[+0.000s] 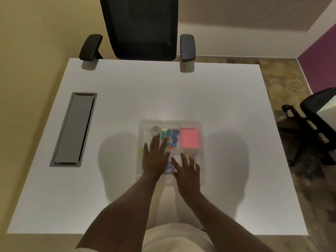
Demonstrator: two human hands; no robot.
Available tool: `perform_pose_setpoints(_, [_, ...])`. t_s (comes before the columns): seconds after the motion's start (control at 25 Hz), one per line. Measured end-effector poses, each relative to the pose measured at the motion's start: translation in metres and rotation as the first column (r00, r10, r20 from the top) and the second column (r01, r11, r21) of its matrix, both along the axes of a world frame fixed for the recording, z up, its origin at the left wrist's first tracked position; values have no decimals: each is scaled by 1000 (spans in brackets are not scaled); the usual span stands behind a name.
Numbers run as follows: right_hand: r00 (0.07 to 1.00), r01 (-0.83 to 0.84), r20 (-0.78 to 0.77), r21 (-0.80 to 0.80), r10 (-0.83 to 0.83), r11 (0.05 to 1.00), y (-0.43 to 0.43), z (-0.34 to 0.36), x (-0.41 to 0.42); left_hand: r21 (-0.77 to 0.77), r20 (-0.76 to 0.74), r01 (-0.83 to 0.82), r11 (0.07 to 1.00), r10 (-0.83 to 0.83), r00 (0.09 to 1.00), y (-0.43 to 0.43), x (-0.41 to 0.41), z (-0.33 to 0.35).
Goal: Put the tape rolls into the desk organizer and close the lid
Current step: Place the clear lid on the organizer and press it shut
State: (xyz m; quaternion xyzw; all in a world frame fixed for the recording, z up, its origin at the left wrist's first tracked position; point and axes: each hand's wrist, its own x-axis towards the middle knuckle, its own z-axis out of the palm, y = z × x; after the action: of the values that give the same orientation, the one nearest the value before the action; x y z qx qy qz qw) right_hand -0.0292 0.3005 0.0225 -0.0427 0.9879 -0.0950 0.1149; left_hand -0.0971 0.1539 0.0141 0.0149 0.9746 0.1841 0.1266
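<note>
Both hands lie flat, fingers spread, on the clear lid (pixel 198 124) of the organizer (pixel 139 168) at the near middle of a white desk (pixel 227 106): left hand (pixel 156 157) over the left side, right hand (pixel 187 172) over the near right. A clear tape roll (pixel 155 129) sits in the far-left compartment, beside coloured clips (pixel 171 138) and a pink pad (pixel 189 138). A black chair (pixel 141 28) stands at the far edge.

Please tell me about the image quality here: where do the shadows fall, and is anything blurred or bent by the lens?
Head view: soft double shadows spread over the white desk to both sides of the clear organizer; its contents look slightly blurred under the lid; the left hand and right hand lie flat on it; the wide lens makes the desk's side edges splay outward; lighting is dim and warm.
</note>
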Motion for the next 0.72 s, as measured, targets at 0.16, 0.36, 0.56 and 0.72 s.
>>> perform_pose_setpoints(0.16, [1000, -10, 12, 19, 10, 1000, 0, 2, -2, 196, -9, -448, 873, 458, 889, -15, 63, -6])
perform_pose_setpoints(0.36, [999, -23, 34, 64, 21, 998, 2, 3, -4, 503, 279, -836, 221, 873, 399, -21, 92, -9])
perform_pose_setpoints(0.56, [1000, -31, 3, 61, 31, 998, 2, 3, -4, 528, 548, -845, -88, 795, 260, -40, 85, -6])
perform_pose_setpoints(0.72, [999, -28, -19, 45, 29, 999, 0, 4, -5, 487, 627, -862, -141, 744, 233, -53, 75, -7])
